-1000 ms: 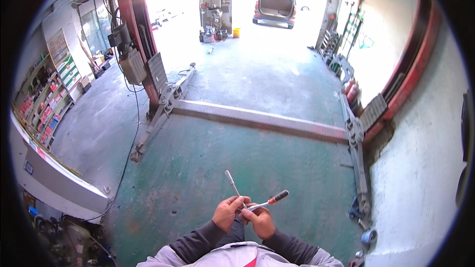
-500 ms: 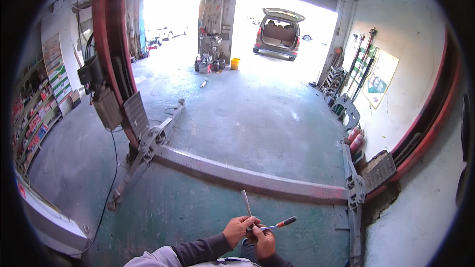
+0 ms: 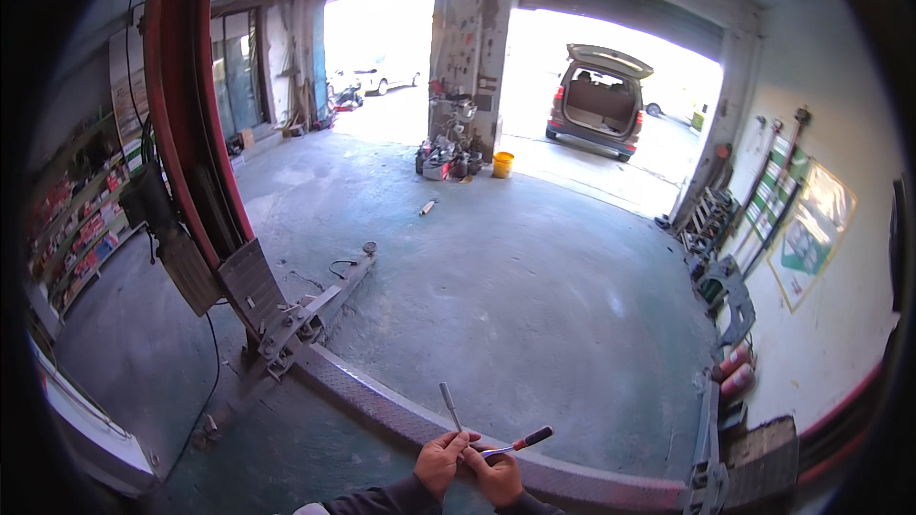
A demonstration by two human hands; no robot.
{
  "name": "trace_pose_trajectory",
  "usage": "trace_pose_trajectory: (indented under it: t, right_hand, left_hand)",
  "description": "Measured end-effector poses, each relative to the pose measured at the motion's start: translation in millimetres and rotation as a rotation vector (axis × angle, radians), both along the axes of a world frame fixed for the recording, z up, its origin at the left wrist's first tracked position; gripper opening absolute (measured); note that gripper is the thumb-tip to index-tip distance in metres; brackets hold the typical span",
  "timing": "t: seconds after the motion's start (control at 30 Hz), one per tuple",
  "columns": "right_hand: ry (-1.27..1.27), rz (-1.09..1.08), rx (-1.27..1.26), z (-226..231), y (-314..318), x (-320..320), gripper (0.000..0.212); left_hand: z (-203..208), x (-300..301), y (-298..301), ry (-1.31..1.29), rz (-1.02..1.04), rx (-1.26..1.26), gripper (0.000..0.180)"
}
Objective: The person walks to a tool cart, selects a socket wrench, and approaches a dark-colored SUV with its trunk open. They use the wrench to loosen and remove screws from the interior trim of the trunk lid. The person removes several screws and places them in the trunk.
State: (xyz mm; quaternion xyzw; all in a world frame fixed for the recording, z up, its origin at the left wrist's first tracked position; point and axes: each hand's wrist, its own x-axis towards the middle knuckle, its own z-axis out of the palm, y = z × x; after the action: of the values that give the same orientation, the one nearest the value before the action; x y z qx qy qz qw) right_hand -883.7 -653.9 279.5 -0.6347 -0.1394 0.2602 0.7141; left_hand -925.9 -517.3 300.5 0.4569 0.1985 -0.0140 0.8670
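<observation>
Both hands are close together low in the middle of the view. My left hand (image 3: 437,464) is closed, pinching the lower end of a slim silver socket extension bar (image 3: 449,402) that points up with its thicker end at the top. My right hand (image 3: 496,479) grips a ratchet wrench (image 3: 530,440) near its head; its orange and black handle sticks out to the right. The fingertips of the two hands meet where the tools come together. Fingers hide the ratchet's head and the bar's lower end, so I cannot tell whether they are joined.
A vehicle lift's floor beam (image 3: 372,391) crosses in front of me, between a red post (image 3: 181,114) with a swing arm (image 3: 334,296) and the right-hand side. Farther off stand a yellow bucket (image 3: 503,166) and a car (image 3: 599,105) with its tailgate up. Fire extinguishers (image 3: 735,372) stand along the right wall.
My view has tilted up and turned left, and the lift beam is now closer to the lower edge. Both hands keep hold of the bar and the ratchet, close together.
</observation>
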Motion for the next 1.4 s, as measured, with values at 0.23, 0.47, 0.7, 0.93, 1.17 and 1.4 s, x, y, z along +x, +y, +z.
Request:
trace_pose_trajectory:
  t: [0.23,0.47,0.7,0.93,1.17,1.4]
  right_hand:
    - [-0.211,-0.069,-0.331,18.4,54.7,212.8,0.031]
    - [0.067,-0.05,0.057,56.9,85.1,419.4,0.032]
    - [0.14,-0.203,0.017,42.2,96.2,583.7,0.027]
    - [-0.428,-0.23,-0.275,11.1,74.8,840.2,0.031]
    - [0.194,0.127,0.148,18.3,63.4,1070.4,0.03]
    - [-0.351,-0.218,-0.274,3.2,58.4,1282.2,0.028]
  left_hand:
    - [-13.0,226.7,62.0,0.036,-0.081,0.007,0.034]
    - [39.4,438.5,112.9,-0.069,-0.304,-0.243,0.039]
    - [30.1,621.7,111.7,-0.043,-0.403,0.177,0.039]
    - [-21.4,875.6,84.7,-0.072,-0.211,0.12,0.041]
    - [-6.7,1079.8,97.0,-0.103,-0.303,-0.337,0.044]
    - [-26.8,1324.2,73.9,0.041,-0.306,0.022,0.04]
